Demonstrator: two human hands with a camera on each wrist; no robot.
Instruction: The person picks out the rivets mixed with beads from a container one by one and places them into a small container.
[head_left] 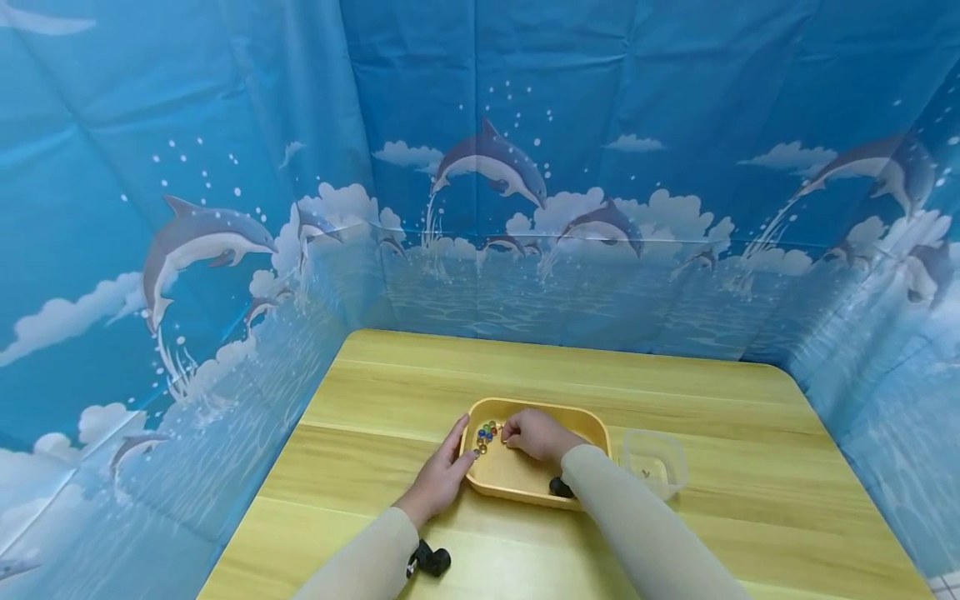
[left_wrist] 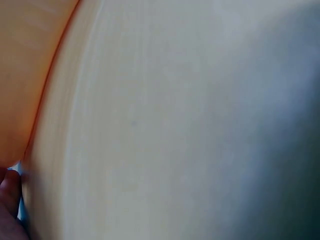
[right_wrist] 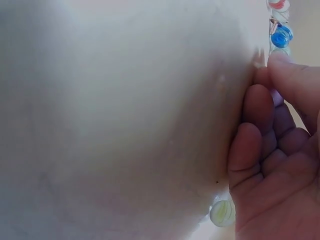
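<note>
A yellow-orange tray (head_left: 517, 493) sits on the table. Inside its left end is a curved line of colored glass marbles (head_left: 482, 435). My left hand (head_left: 438, 479) holds the tray's left side, thumb over the rim and fingers along the outer wall. My right hand (head_left: 538, 435) is inside the tray, just right of the marbles, with thumb and fingertips pinched together at a small marble mostly hidden by the fingers. In the right wrist view, a blue marble (right_wrist: 281, 36) lies just beyond the thumb tip, and a clear marble with yellow streaks (right_wrist: 222, 213) is beside the palm.
A clear plastic container (head_left: 652, 458) stands just right of the tray, partly behind the right sleeve. The wood-grain table (head_left: 420, 367) is bordered by blue dolphin-print curtains (head_left: 555, 283) behind and at both sides. A black wrist device (head_left: 433, 558) is on the left wrist.
</note>
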